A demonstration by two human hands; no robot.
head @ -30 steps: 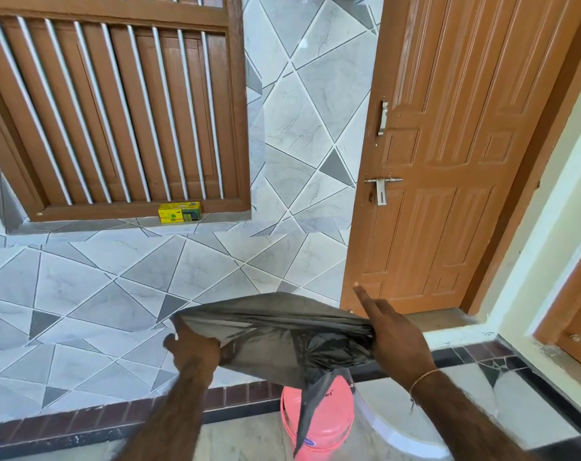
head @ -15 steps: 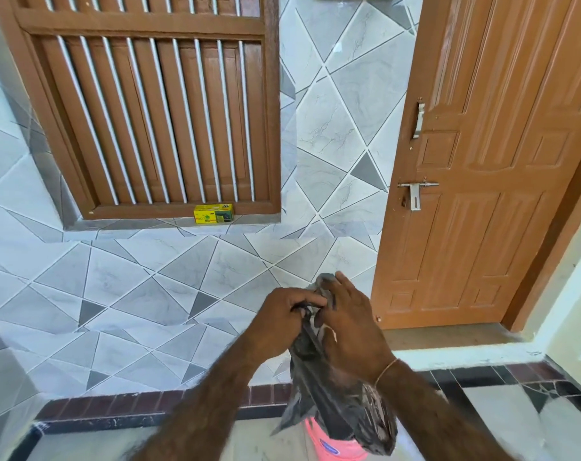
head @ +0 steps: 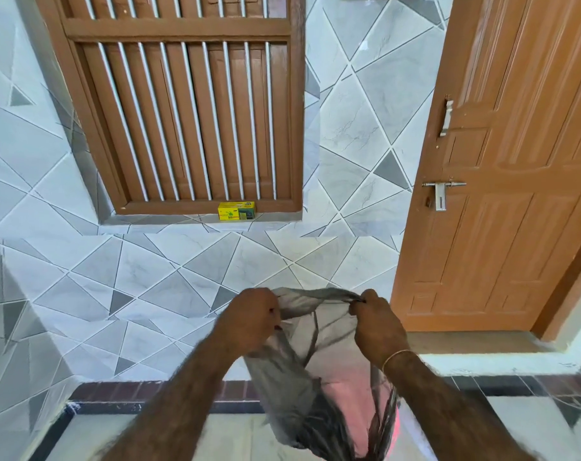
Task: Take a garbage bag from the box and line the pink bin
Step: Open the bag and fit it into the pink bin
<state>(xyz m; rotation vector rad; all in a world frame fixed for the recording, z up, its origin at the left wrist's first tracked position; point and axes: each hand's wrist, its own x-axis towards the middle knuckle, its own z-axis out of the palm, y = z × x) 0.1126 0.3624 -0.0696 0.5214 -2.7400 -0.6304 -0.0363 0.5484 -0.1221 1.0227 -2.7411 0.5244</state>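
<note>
A thin grey garbage bag (head: 295, 387) hangs in front of me with its mouth held apart. My left hand (head: 249, 319) grips the left edge of the mouth and my right hand (head: 377, 322) grips the right edge, both at chest height. The bag's body drops down over the pink bin (head: 349, 424), which shows through and beside the plastic at the bottom of the view. The yellow bag box (head: 236, 211) stands on the window sill, far from both hands.
A brown barred window (head: 182, 104) fills the tiled wall ahead. A brown wooden door (head: 502, 194) with a metal latch is shut on the right, above a raised step (head: 475, 357). Tiled floor lies around the bin.
My hands were bunched together on the bag; now they have pulled apart, spreading its mouth. The view has shifted so the window and box sit more to the middle.
</note>
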